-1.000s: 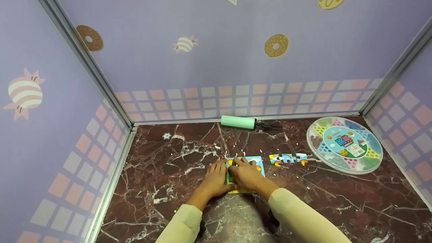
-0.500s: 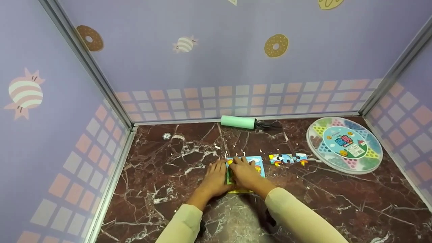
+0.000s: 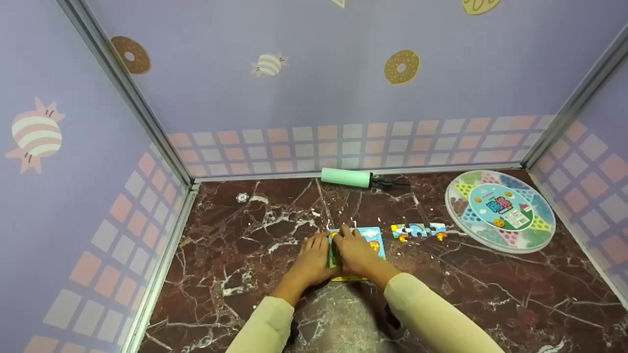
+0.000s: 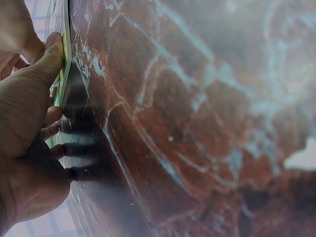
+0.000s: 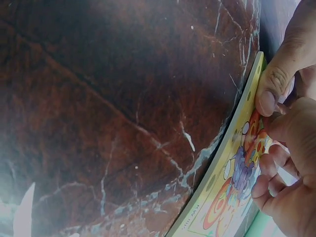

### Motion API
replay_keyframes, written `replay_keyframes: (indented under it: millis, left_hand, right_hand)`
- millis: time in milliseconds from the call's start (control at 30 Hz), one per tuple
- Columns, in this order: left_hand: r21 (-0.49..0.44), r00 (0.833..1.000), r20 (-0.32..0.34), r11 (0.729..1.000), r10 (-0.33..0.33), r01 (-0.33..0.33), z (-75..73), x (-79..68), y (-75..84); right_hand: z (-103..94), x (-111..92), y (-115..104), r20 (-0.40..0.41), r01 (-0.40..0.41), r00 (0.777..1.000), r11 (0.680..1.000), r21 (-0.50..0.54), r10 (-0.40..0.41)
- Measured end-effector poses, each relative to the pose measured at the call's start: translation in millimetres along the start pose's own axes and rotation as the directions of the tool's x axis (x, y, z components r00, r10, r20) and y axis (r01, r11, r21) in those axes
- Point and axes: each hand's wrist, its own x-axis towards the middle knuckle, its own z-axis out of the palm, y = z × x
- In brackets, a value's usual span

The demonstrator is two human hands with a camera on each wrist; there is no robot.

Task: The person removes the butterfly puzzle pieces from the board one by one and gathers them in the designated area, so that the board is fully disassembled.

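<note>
A jigsaw puzzle board (image 3: 369,232) with a colourful cartoon picture lies flat on the dark marble table. My left hand (image 3: 312,260) rests along its left side, fingers stretched out on the table and thumb (image 5: 269,98) pressing the board's near corner. Above the picture, my right hand (image 3: 358,254) has its fingers bent with the fingertips on the puzzle. In the right wrist view, the puzzle board (image 5: 203,205) shows a yellow border with red and purple figures beside those fingertips. Both hands cover much of the picture. Right of the board sit several joined jigsaw pieces (image 3: 418,230).
A round Chinese checkers set (image 3: 463,226) with a clear lid lies at the back right. Against the back wall is a mint-green cylinder (image 3: 346,177) with a black end. A small round chip (image 3: 242,197) lies at the back left. Patterned walls (image 3: 314,98) enclose the table.
My right hand has shifted slightly across the board, its fingers now straighter and pointing farther forward. The left hand, the board and the loose pieces have stayed in place.
</note>
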Motion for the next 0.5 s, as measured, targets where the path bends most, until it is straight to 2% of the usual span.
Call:
replay_keyframes:
  millis: [500]
  left_hand:
    - [0.006,1.000,0.004,1.000,-0.010,0.010,2.6,1.0,-1.2]
  right_hand:
    - [-1.5,-3.1,-3.5,-0.020,-0.046,0.999,0.998,-0.037,0.045]
